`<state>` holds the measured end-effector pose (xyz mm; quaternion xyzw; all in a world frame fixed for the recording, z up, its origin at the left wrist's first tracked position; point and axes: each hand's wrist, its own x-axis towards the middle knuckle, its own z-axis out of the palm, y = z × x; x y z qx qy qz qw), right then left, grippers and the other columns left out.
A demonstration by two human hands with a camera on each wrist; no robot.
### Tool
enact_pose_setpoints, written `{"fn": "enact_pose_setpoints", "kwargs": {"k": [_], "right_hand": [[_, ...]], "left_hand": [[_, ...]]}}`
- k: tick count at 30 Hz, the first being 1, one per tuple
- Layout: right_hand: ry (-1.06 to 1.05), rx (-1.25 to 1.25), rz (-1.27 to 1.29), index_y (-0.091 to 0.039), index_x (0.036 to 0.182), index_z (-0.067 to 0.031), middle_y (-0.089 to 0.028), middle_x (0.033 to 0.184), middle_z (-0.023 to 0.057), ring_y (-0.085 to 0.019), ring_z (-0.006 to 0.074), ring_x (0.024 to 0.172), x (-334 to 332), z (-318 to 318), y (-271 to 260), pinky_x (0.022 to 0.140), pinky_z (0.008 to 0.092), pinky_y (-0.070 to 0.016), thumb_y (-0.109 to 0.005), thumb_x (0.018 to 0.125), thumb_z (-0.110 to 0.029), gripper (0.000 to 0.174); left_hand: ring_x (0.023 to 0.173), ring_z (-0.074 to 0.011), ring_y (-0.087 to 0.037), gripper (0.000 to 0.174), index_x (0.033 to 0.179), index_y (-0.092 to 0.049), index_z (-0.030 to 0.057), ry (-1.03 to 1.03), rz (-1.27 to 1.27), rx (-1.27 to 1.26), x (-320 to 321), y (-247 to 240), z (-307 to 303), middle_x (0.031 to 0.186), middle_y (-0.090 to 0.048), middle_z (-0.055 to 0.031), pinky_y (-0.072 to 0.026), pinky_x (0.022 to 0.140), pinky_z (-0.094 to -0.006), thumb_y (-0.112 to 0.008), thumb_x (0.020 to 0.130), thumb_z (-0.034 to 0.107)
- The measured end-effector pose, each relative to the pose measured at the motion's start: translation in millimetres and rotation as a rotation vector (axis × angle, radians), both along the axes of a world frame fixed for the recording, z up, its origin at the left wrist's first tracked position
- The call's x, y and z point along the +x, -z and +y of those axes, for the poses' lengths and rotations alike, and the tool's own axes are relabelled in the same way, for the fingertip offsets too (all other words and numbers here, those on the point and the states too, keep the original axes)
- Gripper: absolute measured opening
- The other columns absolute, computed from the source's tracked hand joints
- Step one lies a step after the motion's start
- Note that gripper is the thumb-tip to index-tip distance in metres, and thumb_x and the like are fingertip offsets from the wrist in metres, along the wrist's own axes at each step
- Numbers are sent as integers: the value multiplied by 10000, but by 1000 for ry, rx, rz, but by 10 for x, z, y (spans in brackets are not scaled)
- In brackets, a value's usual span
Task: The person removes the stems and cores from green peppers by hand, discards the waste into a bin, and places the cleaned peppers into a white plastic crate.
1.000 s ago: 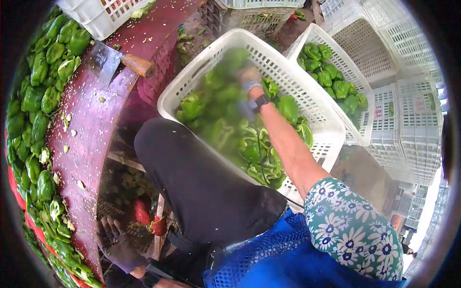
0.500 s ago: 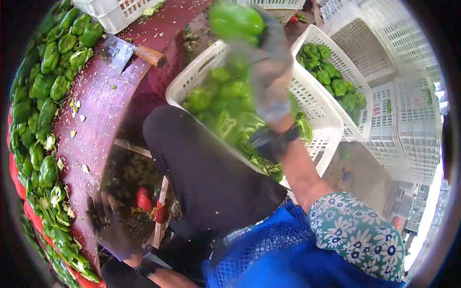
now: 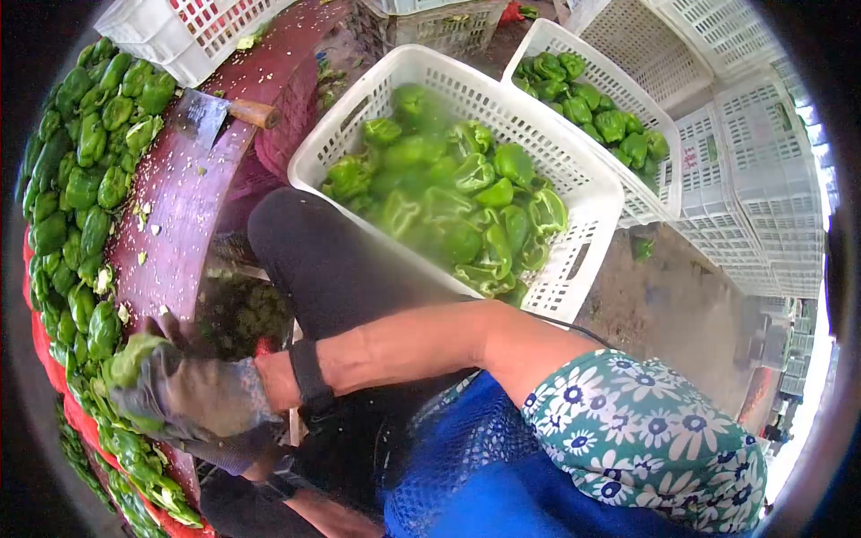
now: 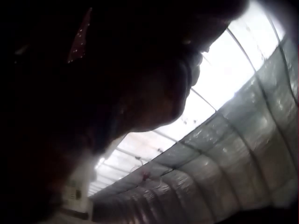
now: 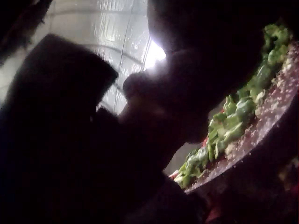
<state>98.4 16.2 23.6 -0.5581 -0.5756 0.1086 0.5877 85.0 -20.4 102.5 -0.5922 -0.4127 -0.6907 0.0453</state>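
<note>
In the head view my gloved right hand point(image 3: 193, 394) reaches across to the left and grips a green bell pepper point(image 3: 136, 360), light green along its top. The gloved left hand point(image 3: 211, 450) lies under it, largely hidden. Dark left fingertips show straight just past the right hand. Both hands are over the near edge of the reddish work table point(image 3: 170, 260), beside a long heap of green peppers point(image 3: 90, 193). Both wrist views are mostly dark, with the hands in silhouette.
A cleaver point(image 3: 202, 117) with a wooden handle lies on the seed-strewn table. A white crate point(image 3: 596, 193) of whole and cut peppers stands past my knee. Another pepper crate point(image 3: 659, 108) and stacked crates point(image 3: 753, 206) are on the right; a white basket point(image 3: 148, 45) sits at the far left.
My right hand has come out of the big crate with a pepper, swung left across my lap and met the left hand. The left hand was spread and bare to view; now it is mostly covered.
</note>
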Motion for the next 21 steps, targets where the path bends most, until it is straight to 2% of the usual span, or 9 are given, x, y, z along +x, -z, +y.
{"fn": "enact_pose_setpoints", "kwargs": {"k": [6,10,11,13,14,15,16,17,21], "right_hand": [[-60,-493,-188,-528,1178,89,-591,1103,237,-606,348,989,306,404,89,833,431,-507,-417,846,-168,435],[-516,-341,-573,-576,880,5,-654,836,141,-633,243,717,2113,702,-149,660,406,-516,-531,797,-216,241],[-515,-339,-570,-576,880,5,-654,836,141,-633,243,717,2365,739,-49,660,406,-516,-531,797,-216,241],[-243,-133,-79,-606,1010,-4,-665,895,189,-648,298,793,2779,768,507,723,383,-521,-532,831,-289,345],[-109,-27,160,-621,1075,-8,-670,925,213,-656,326,831,3023,780,803,754,372,-523,-532,849,-325,400],[-113,-298,-53,-606,1157,-19,-666,969,234,-651,355,892,3343,762,1095,810,403,-518,-514,877,-355,447],[-84,-639,-434,-638,1099,-28,-674,965,208,-654,353,882,3613,764,1446,819,420,-514,-500,883,-346,409],[-74,-788,-364,-676,1006,-37,-675,945,202,-657,358,873,3850,685,1709,803,434,-518,-530,863,-316,345],[225,-596,-501,-682,906,-61,-663,879,182,-638,374,812,4369,615,2107,720,453,-511,-569,820,-227,218]], "left_hand": [[1064,-257,-568,466,1351,-408,-29,340,-174,-663,592,243,21,1227,-539,-177,-475,908,-371,-382,982,255],[1027,-258,-590,460,1339,-421,-33,456,-261,-904,780,305,98,1181,-570,-182,-490,882,-376,-381,980,252],[1018,-259,-596,459,1336,-424,-35,453,-273,-930,798,311,133,1170,-578,-184,-494,875,-377,-381,979,251],[1000,-260,-607,456,1330,-431,-37,389,-177,-978,712,327,194,1147,-593,-187,-502,862,-380,-380,978,249],[1003,-241,-605,440,1344,-418,-21,369,389,-897,338,522,309,1162,-580,-180,-507,856,-361,-387,982,227],[1003,-241,-605,440,1344,-418,-21,366,385,-893,244,525,292,1162,-580,-180,-507,856,-361,-387,982,227],[1033,-220,-591,458,1335,-403,-28,473,-33,-997,185,522,283,1151,-590,-149,-460,918,-345,-456,940,198],[1063,-199,-577,493,1327,-389,-36,569,-460,-1071,144,528,291,1140,-600,-117,-414,981,-328,-525,899,169],[1042,-212,-581,460,1334,-396,-28,410,-649,-1120,-68,652,240,1159,-589,-135,-447,947,-345,-481,925,165]]}}
